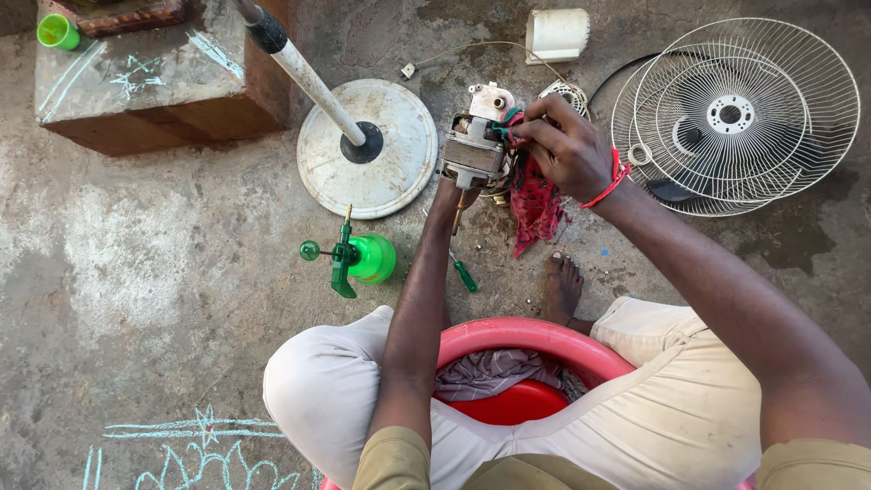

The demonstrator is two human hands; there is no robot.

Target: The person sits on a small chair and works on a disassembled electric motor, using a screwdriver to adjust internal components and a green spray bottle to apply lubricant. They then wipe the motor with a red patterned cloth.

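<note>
1. Fingers [535,127] of the right hand [570,150] are curled tight around a red rag [535,204], which is pressed against the top of a fan motor [474,150]; the left hand [454,191] is largely hidden under the motor, which appears to be propped up from below, though how far its fingers are closed cannot be told. The motor is held in the air above the concrete floor [163,272], just right of the fan's round base.
2. Risks, as judged: the motor could slip from the hidden lower grip and drop onto the floor or the bare foot [562,286] below it; the hanging rag could be snagged on the motor's windings or shaft; the thin wire [463,47] trailing toward the floor's top edge could be tugged loose.
3. Two wire fan guards [735,113] are stacked against the floor's right edge, well apart from the hands.
4. The white fan base with its pole [367,145] is stood just left of the motor, where the left elbow's room is narrowed.
5. A red plastic tub [526,340] with cloth inside is held between the knees.
6. A white motor cover [556,34] is lain near the top edge.
7. A green spray bottle [363,259] is lain on its side beside the left forearm.
8. A green-handled screwdriver [464,272] is lain under that forearm, where it could be knocked or rolled.
</note>
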